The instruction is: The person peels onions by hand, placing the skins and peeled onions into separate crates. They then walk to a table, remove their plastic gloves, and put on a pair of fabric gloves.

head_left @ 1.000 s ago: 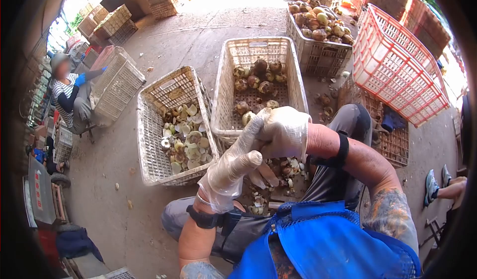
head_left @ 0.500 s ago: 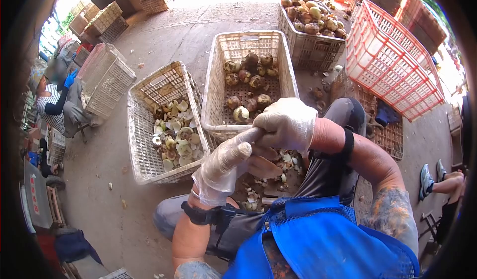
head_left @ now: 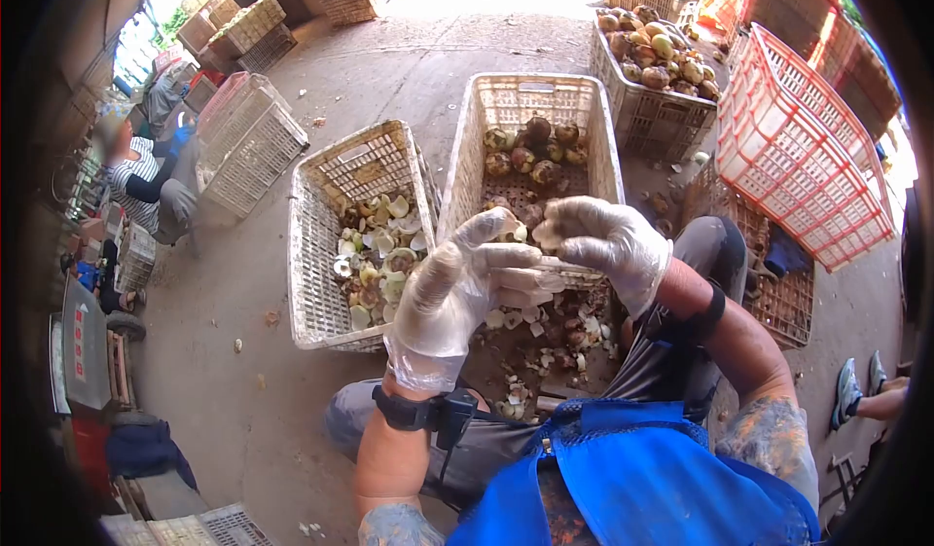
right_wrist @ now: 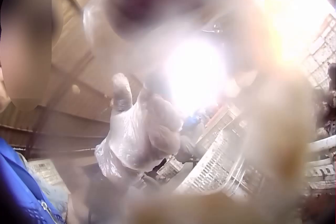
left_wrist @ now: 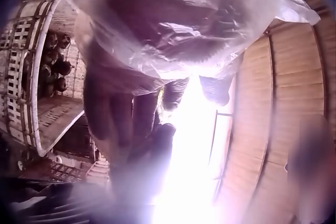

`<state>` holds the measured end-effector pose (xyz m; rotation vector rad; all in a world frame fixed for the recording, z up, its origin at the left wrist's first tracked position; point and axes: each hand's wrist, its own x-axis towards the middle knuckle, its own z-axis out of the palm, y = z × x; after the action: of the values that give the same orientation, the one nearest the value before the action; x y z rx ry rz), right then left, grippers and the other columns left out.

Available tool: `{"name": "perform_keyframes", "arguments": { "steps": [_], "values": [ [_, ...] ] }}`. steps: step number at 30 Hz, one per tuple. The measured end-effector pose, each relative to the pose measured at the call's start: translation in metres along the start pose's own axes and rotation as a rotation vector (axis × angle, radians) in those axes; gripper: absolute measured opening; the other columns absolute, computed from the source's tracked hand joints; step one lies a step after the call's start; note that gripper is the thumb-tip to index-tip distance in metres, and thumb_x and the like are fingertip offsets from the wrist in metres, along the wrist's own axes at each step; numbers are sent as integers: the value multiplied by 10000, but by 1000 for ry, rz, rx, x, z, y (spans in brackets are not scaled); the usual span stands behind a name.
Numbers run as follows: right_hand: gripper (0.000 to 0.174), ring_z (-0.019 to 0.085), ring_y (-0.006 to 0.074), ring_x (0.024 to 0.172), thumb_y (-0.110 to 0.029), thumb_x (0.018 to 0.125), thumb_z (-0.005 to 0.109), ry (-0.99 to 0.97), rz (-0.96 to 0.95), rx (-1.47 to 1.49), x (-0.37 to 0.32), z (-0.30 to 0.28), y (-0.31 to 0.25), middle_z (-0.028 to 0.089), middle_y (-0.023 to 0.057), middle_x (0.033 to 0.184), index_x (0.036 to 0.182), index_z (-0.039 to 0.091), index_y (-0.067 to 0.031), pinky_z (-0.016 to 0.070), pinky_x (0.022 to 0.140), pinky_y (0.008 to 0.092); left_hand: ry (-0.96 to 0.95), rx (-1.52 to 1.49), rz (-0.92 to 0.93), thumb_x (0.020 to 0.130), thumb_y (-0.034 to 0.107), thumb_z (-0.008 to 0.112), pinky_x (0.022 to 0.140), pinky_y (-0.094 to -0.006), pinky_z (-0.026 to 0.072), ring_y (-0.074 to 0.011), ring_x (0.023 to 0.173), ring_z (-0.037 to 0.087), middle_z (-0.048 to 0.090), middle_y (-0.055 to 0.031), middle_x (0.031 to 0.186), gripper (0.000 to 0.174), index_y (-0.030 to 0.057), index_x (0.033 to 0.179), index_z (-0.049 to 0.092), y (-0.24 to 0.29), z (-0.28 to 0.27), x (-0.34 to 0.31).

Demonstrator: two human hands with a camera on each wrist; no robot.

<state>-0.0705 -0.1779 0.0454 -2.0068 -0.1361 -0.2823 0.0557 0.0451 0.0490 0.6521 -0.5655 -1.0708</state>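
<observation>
Both hands wear thin, clear plastic gloves and are held up in front of the chest in the head view. My left hand [head_left: 452, 288] has its fingers stretched toward the right, with the thumb raised. Facing it, my right hand [head_left: 618, 244] has its fingers loosely bent, fingertips close to those of the left. Nothing shows in either grasp. In the right wrist view the left hand [right_wrist: 144, 129] appears with its thumb up, the glove wrinkled over the palm. Behind the hands stands a crate [head_left: 608, 137] with several brown onions [head_left: 547, 173] in it.
A crate [head_left: 300, 264] of onion peelings [head_left: 389, 244] stands left of the middle one. More peelings lie on the ground between the knees. At the back right are a full onion crate [head_left: 671, 123] and a tilted red-and-white crate [head_left: 793, 127]. Another person [head_left: 146, 171] sits at far left.
My right hand has let go of the left glove's finger and moved slightly right. The left hand's fingers now show spread toward it. The head view has shifted a little.
</observation>
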Motion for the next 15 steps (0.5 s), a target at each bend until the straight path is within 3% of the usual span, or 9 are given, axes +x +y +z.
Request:
{"name": "perform_keyframes", "arguments": {
  "steps": [1, 2, 3, 6, 9, 11, 13, 15],
  "values": [
    [491, 697, 310, 1113, -284, 891, 787, 22, 315, 251, -6, 2, -1, 681, 187, 1225, 1298, 653, -44, 550, 983, 379, -72, -59, 58, 978, 580, 614, 975, -537, 557, -385, 1109, 694, 671, -240, 1261, 749, 45, 1488, 494, 1, -9, 4],
    [520, 696, 234, 1107, -330, 926, 778, -22, 308, 285, -9, 5, 0, 727, 138, 1158, 1321, 645, -19, 531, 1003, 362, -76, -56, 60, 978, 580, 614, 975, -537, 557, -385, 1109, 694, 671, -240, 1261, 749, 45, 1488, 494, 1, -13, 4],
    [517, 700, 207, 1079, -326, 911, 792, -52, 153, 230, -7, 10, 3, 740, 122, 1139, 1299, 658, -10, 536, 981, 356, -116, -73, 88, 975, 605, 596, 985, -555, 546, -399, 1118, 690, 666, -251, 1271, 763, 51, 1490, 496, 1, -13, 4],
    [526, 709, 237, 1053, -342, 874, 823, -39, 246, 242, -12, 15, -5, 741, 133, 1098, 1268, 674, -28, 544, 939, 368, -175, -98, 103, 973, 641, 569, 1013, -579, 518, -426, 1148, 675, 657, -267, 1288, 783, 66, 1500, 494, -2, -16, 5],
    [554, 715, 241, 1031, -352, 836, 854, -101, 171, 78, -9, 10, -19, 734, 149, 1099, 1262, 677, -44, 550, 887, 373, -149, -99, 74, 962, 670, 560, 1033, -583, 501, -442, 1162, 665, 645, -290, 1303, 797, 86, 1501, 504, -3, -15, 5],
    [579, 719, 219, 1000, -350, 808, 875, -56, 108, 57, -11, 11, -22, 735, 148, 1072, 1254, 676, -39, 552, 854, 370, -94, -98, 44, 951, 689, 561, 1035, -581, 500, -446, 1156, 664, 636, -308, 1312, 805, 97, 1495, 519, -6, -12, 4],
    [564, 717, 179, 981, -297, 836, 851, -67, 144, 19, -12, 13, -18, 744, 130, 1106, 1305, 662, -48, 557, 844, 344, -103, -84, 47, 918, 684, 622, 1056, -562, 486, -422, 1200, 647, 626, -269, 1339, 872, 78, 1524, 464, -5, -9, 5],
    [551, 715, 138, 954, -229, 870, 818, -108, 86, 273, -7, 24, -9, 759, 97, 1110, 1376, 643, -100, 555, 843, 308, -67, -48, 2, 891, 693, 655, 1060, -553, 483, -407, 1204, 644, 609, -267, 1359, 916, 74, 1533, 447, -6, -3, 3]
  ]
}}
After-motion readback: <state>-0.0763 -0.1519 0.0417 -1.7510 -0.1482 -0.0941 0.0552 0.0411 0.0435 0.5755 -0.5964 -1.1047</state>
